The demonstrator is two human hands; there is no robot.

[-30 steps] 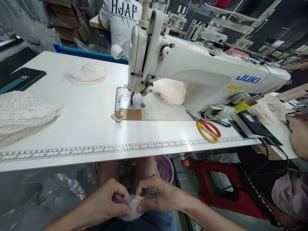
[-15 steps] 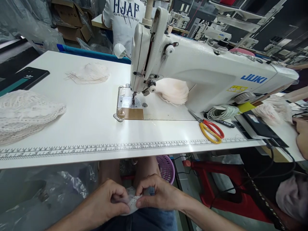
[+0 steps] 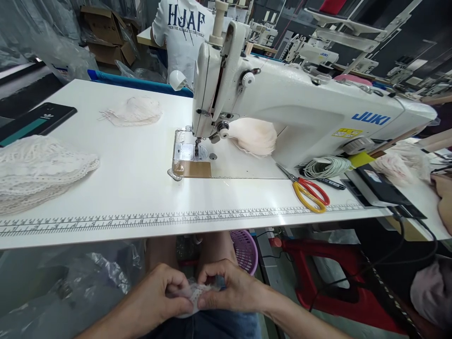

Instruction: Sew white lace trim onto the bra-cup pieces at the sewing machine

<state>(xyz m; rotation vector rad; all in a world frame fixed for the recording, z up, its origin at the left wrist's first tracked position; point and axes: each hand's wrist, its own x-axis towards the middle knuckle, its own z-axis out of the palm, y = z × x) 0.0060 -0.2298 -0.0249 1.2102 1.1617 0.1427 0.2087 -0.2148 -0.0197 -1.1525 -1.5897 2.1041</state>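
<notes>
Low over my lap, below the table edge, a small piece of white lace fabric (image 3: 195, 295) is pinched between both hands. My left hand (image 3: 165, 294) is closed on its left side, thumb against fingers. From the other side my right hand (image 3: 226, 287) grips it with thumb and forefinger. Much of the fabric is hidden behind the fingers. In front of me stands a white sewing machine (image 3: 310, 103), its presser foot (image 3: 197, 148) over the bare needle plate. Pale fabric pieces (image 3: 252, 136) lie under the machine's arm.
On the white table (image 3: 134, 188), stacked lace pieces (image 3: 42, 172) lie left, a thin pale bundle (image 3: 134, 112) behind. Scissors (image 3: 307, 190), coiled cord (image 3: 326, 166) and a black phone (image 3: 37, 122) lie there too. Below are a purple basket (image 3: 245, 252) and red stool (image 3: 339, 273). A person (image 3: 183, 33) sits beyond.
My hands stay together on the lace fabric, with small finger shifts. The whole view has moved slightly, so the table and machine appear a little lower.
</notes>
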